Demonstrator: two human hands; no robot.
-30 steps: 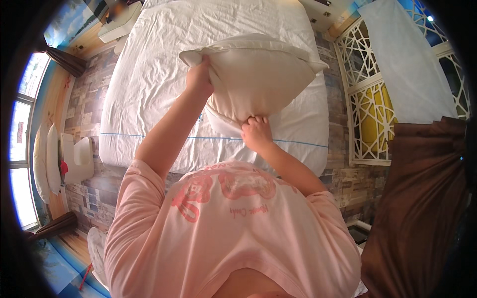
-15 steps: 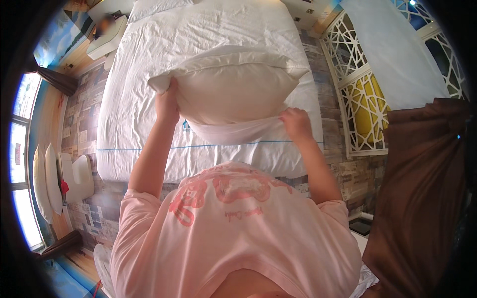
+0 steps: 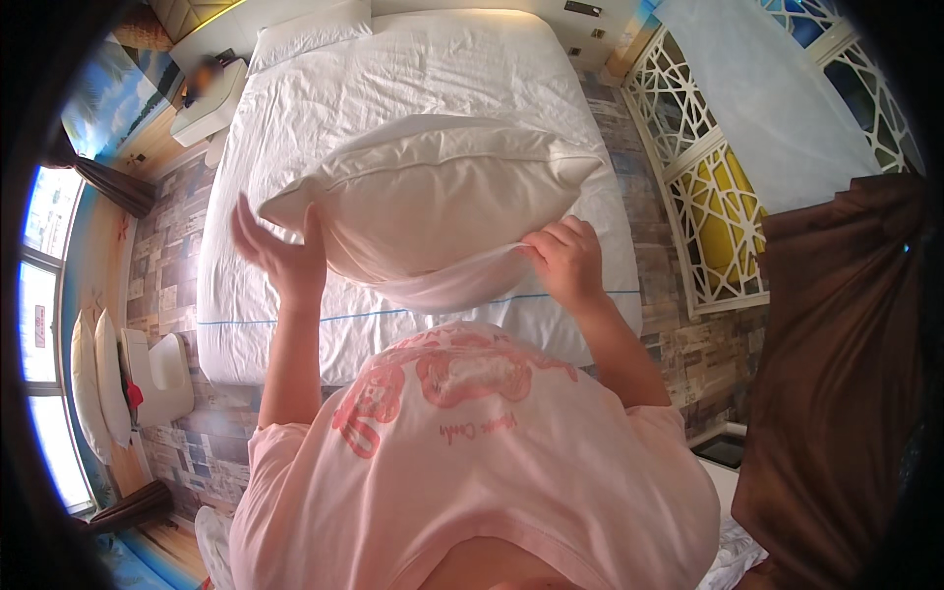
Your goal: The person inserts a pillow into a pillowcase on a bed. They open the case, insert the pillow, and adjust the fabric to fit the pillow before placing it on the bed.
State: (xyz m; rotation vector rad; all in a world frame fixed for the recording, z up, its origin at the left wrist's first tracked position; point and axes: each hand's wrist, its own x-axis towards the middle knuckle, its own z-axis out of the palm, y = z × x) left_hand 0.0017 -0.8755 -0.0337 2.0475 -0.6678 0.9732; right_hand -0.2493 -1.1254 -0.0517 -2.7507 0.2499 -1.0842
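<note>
Left hand [image 3: 288, 264]: while its fingers are spread, a corner of the pillow [image 3: 447, 202] shows between them and the thumb.
Right hand [image 3: 567, 261]: gripping the white cloth [image 3: 452, 291] by its edge.
Pillow: between both hands, over the bed [image 3: 492, 69].

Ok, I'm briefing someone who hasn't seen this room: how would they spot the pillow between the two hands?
Find the big white bed mid-view. Toward its near end, between the open left hand and the right hand, is a plump cream pillow. Unlike the white pillow at the bed's head, it has a thin white cover along its near side, gripped by the right hand.
</note>
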